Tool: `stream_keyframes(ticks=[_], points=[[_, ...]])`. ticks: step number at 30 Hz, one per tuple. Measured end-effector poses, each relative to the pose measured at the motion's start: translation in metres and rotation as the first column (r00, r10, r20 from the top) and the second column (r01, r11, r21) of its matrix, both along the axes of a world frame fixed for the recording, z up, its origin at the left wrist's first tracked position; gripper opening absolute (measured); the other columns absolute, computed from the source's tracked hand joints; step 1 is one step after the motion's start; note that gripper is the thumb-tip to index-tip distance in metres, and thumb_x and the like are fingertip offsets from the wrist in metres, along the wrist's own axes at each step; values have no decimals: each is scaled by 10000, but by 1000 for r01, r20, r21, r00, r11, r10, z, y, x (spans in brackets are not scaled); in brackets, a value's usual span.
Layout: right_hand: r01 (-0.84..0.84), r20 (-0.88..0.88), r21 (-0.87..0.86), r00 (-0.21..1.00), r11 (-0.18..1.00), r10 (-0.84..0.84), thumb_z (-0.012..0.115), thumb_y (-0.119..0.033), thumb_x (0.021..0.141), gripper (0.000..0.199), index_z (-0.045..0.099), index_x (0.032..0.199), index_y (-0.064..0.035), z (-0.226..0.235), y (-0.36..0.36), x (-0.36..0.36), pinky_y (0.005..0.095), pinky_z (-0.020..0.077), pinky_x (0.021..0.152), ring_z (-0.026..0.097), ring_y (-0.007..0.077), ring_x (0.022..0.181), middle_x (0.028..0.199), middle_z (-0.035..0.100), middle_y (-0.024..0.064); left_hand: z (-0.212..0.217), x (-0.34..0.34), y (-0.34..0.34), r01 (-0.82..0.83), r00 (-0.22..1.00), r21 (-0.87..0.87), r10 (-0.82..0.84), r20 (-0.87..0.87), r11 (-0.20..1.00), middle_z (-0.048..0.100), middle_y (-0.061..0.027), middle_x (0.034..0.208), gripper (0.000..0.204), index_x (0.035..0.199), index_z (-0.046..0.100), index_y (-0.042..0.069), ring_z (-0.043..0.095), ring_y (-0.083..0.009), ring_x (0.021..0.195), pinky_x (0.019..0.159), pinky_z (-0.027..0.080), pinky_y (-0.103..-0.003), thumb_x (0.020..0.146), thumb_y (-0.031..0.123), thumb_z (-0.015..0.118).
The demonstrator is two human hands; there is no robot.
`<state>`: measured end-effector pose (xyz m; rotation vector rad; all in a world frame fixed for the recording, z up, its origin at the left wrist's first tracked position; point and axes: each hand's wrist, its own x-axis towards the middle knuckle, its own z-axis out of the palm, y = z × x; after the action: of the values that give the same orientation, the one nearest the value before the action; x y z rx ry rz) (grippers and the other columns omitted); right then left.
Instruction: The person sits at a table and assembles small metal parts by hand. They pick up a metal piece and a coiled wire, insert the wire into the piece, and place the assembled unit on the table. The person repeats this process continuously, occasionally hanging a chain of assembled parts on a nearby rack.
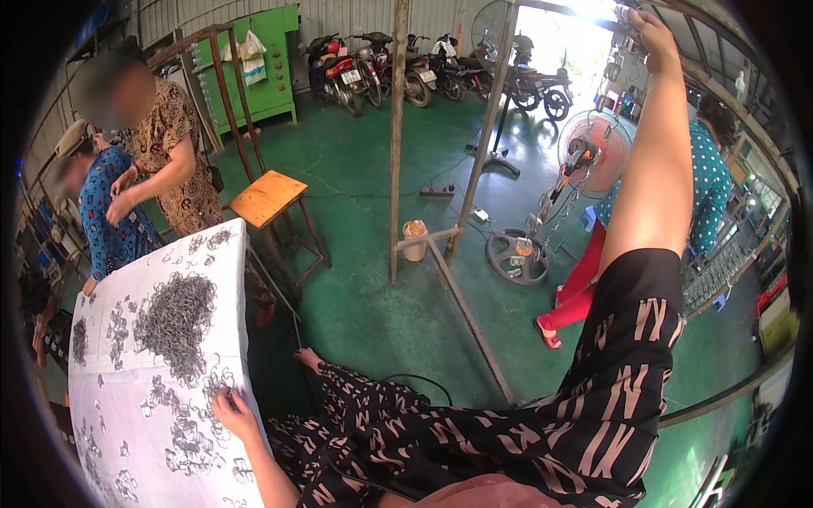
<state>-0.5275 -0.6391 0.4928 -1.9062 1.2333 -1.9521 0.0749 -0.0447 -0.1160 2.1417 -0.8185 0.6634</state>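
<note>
My left hand point(233, 415) rests low over the right edge of a white-covered table point(229, 296), its fingers curled among small dark curved metal pieces. What lies between the fingertips is too small to make out. A big heap of these metal pieces point(178, 317) covers the table's middle, and looser clusters point(190, 449) lie nearer to me. My right arm stretches high to the upper right. Up there my right hand point(656, 41) has its fingers bent closed beside the top bar of a metal frame point(584, 15); what they hold is hard to see.
Two people point(174, 169) stand across the table at left; another in a dotted top point(707, 186) is behind my right arm. A wooden stool point(269, 199), upright metal posts point(398, 127), a pedestal fan point(593, 148) and a black wheel-shaped base point(517, 256) stand around. Motorbikes point(343, 76) line the back.
</note>
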Motion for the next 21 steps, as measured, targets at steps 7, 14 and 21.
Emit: stream_keyframes(ticks=[7,14,21], points=[[-42,-115,-99,993,994,31,639,-226,871,128,646,852,-100,-22,47,28,279,351,454,494,105,574,704,595,11,5,-3,-1,0,1000,-17,-1,-11,1000,576,-161,948,123,949,600,-20,547,-351,910,838,432,-425,862,67,588],[-219,235,-24,947,976,218,667,-223,846,151,673,905,-85,-20,12,-2,290,403,558,539,123,685,800,623,26,7,-3,-2,-10,1000,-8,10,-22,1000,592,-157,930,130,942,609,-19,549,-345,912,829,434,-424,880,95,598],[-40,206,-134,976,990,67,722,-286,823,278,720,1019,-90,-14,-13,-54,282,461,696,585,130,814,963,677,46,3,-5,-9,-8,999,-45,7,-35,999,607,-140,940,135,945,619,-8,559,-323,913,823,443,-408,892,116,608]])
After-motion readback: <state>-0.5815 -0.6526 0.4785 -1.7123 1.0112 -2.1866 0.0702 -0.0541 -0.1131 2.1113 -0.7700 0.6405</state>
